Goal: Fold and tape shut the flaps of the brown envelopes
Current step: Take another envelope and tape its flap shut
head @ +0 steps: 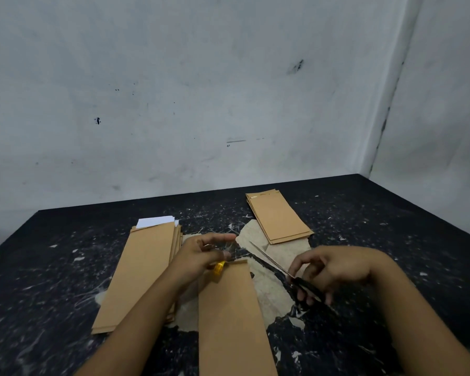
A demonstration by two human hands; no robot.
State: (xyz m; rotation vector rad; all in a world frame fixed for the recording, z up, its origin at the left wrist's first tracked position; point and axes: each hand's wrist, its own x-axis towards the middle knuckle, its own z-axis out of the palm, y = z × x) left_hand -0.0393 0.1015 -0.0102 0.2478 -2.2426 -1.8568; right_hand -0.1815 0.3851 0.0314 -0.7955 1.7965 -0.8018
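Note:
A brown envelope lies lengthwise on the table in front of me, its far end near my hands. My left hand hovers over that far end and holds a yellow tape roll, with a strip of clear tape stretched between its fingers. My right hand grips the black handles of a pair of scissors, whose blades point up and left toward the tape. A stack of brown envelopes with white paper showing at its far end lies to the left.
A second stack of brown envelopes lies at the back right. The black table top is scratched, with a worn bare patch under the work area. A grey wall rises just behind the table, with a corner at the right.

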